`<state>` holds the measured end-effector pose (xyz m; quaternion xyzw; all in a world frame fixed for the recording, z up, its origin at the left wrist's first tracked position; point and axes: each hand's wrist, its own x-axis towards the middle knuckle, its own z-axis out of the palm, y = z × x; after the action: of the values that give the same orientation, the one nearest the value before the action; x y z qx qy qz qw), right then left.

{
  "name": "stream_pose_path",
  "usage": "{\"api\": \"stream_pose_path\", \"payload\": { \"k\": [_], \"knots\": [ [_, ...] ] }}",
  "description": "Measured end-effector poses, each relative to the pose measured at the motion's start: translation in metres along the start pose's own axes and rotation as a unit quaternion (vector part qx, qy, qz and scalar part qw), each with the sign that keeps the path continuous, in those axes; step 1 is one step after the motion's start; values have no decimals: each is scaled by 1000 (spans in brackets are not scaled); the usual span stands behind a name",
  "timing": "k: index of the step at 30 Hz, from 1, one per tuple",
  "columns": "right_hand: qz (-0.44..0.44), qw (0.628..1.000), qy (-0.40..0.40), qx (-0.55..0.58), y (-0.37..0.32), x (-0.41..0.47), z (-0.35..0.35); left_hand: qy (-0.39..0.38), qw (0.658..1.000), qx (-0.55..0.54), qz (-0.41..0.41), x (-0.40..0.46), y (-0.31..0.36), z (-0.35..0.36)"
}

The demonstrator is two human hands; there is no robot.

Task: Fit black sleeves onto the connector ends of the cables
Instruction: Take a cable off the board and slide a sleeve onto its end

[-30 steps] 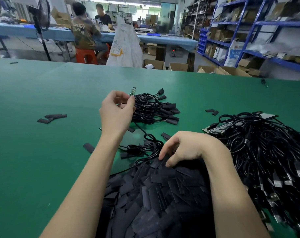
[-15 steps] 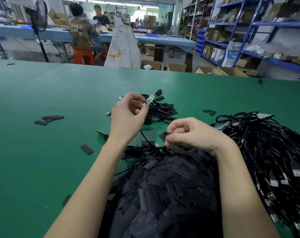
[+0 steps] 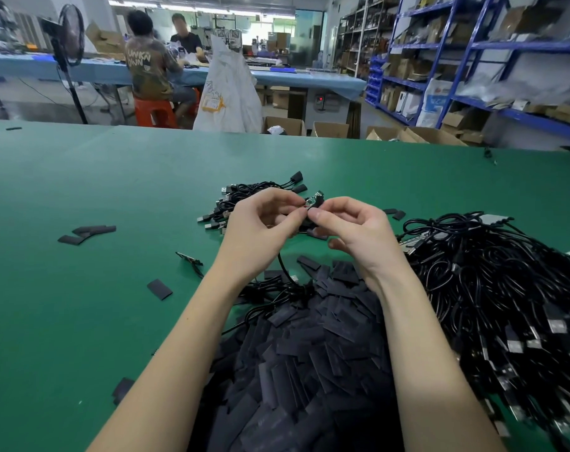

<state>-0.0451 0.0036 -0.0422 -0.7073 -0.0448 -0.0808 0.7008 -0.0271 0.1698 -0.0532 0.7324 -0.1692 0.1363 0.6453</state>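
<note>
Above the sleeve heap (image 3: 309, 370), left hand (image 3: 261, 223) pinches the connector board (image 3: 310, 201) while right hand (image 3: 352, 230) pinches a black sleeve (image 3: 313, 211) at its 5 o'clock edge; misaligned, the sleeve may snag or buckle.

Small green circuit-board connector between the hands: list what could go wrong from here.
1. The left hand and right hand only pinch the small green circuit-board connector and flat black sleeve at the fingertips, so either might slip and drop.
2. A dropped sleeve could vanish into the heap of flat black sleeves below.
3. The hanging thin black cable could snag the tangled bundle of black cables.
</note>
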Motion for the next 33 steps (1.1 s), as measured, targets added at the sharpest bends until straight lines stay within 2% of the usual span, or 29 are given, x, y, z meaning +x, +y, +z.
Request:
{"api": "stream_pose_path", "payload": {
  "k": [7, 12, 23, 33],
  "knots": [
    [-13, 999, 22, -22, 1, 4, -2, 11, 1000, -17, 0, 2, -1, 1],
    [-16, 999, 11, 32, 2, 4, -2, 8, 999, -40, -2, 2, -2, 2],
    [-56, 996, 14, 64, 4, 4, 0, 13, 997, -78, -1, 3, -1, -1],
    [-55, 996, 24, 69, 2, 3, 1, 19, 996, -89, -5, 3, 1, -2]
  ]
}}
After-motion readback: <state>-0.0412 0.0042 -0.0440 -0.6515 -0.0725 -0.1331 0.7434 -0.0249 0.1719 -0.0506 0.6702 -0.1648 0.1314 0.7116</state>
